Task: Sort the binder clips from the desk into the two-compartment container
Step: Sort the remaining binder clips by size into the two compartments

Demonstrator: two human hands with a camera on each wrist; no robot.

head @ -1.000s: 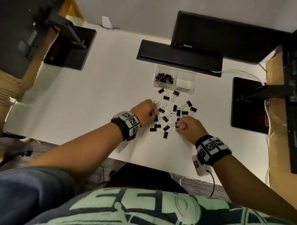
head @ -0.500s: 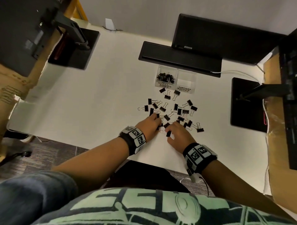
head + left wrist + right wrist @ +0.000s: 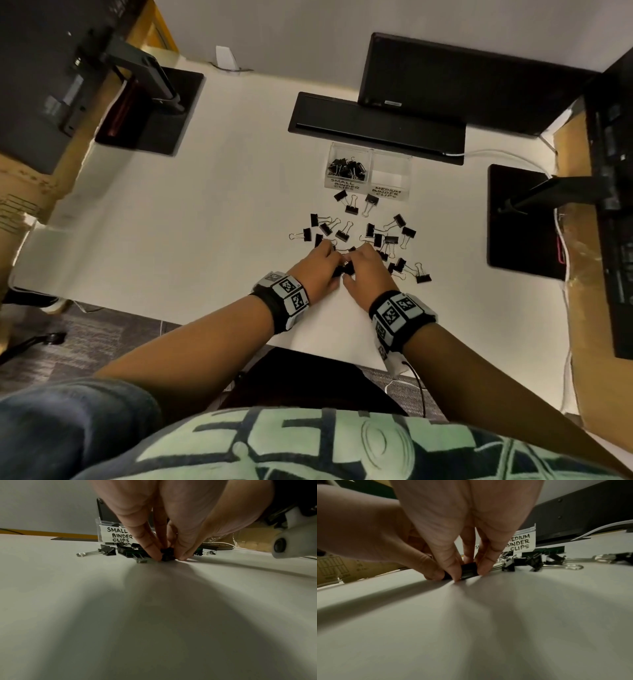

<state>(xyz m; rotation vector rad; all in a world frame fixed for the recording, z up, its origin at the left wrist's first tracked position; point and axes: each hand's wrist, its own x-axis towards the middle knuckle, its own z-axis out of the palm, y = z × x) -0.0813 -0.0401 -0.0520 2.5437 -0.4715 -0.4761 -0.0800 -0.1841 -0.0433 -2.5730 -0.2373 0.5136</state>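
Black binder clips [image 3: 342, 235] with silver wire handles lie on the white bench [image 3: 191, 219]; clear container [image 3: 390, 161] bears white labels lettered in black.

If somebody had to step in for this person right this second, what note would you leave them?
Left hand: fingers pinching a black binder clip that sits on the desk.
Right hand: fingers pinching another clip, also on the desk, right beside the left hand.
Container: at the back of the desk. The compartment labelled SMALL BINDER CLIPS holds a pile; the MEDIUM one looks empty.
Done: a batch of small clips is sorted.
Left: many loose clips are scattered between the hands and the container. Which size each hand has is hard to tell.
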